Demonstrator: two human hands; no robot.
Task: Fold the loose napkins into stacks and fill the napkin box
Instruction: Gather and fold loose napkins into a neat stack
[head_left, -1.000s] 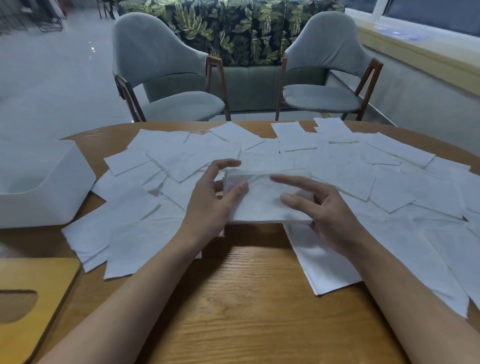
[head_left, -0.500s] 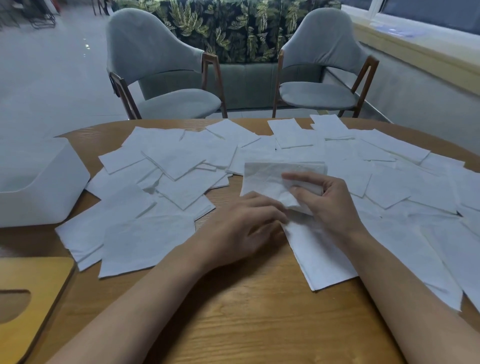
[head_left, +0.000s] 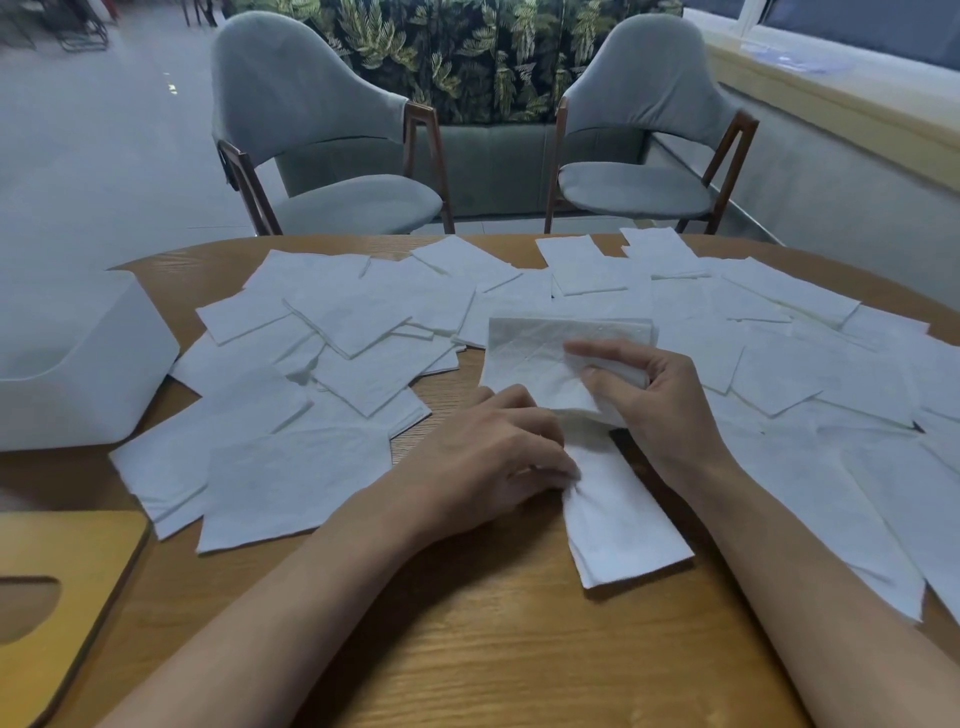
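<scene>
1. A person's two bare forearms reach in over a round wooden desk, seen from above.
2. The right hand pinches a folded napkin. The thumb lies on top and the fingers are curled underneath. The napkin sits near the middle of the desk, its far edge raised.
3. The left hand is knuckles up just beside the right hand. Its fingers are curled down and grip the edge of a long napkin, which bunches at the fingertips. This napkin lies flat on the desk and runs toward the person.
4. Many loose napkins are scattered flat and overlapping across the far half of the desk, to the left and right of both hands.
5. A white open box stands at the left edge of the desk, touching the nearest napkins.
6. A wooden lid with an oval slot lies at the near left corner.
7. Two grey padded chairs stand beyond the desk.
</scene>
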